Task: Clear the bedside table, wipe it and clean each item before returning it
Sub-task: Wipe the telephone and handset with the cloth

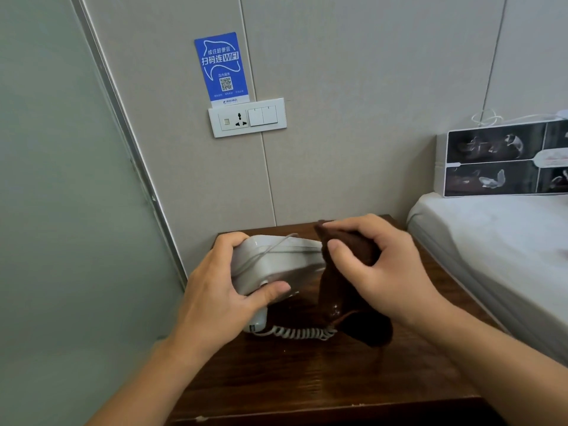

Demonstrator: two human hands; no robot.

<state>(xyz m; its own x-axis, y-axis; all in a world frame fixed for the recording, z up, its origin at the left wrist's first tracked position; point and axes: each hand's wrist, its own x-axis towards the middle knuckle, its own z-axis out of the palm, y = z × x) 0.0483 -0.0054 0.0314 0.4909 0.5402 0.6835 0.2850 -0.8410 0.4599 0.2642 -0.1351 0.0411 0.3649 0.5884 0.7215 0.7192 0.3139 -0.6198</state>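
Left hand (224, 290): fingers curled over the far left edge of the phone (276, 262), thumb pressed against its near face, so that the white unit is gripped and tilted up off the table (307, 379). Right hand (378, 269): fingers and thumb bunched round a dark brown cloth (347, 290), which is pressed against the phone's right end; the cloth's loose tail hangs down to the tabletop. The two hands are apart, one at each end of the phone. A thin white wire (267, 250) runs across the phone's upper face. Below the left hand the handset end (256, 322) shows, and from it a coiled cord (298, 332) lies on the wood, passing under the cloth. The table is dark wood, set in the corner against a beige panelled wall. On the wall above: a socket plate (247, 117) with two switches, and a blue WiFi card (222, 67) tucked behind it. To the right, a mattress (491, 241) just beside the table, bearing a printed box (498, 161) against the wall, with a white cable (491, 117) on top.
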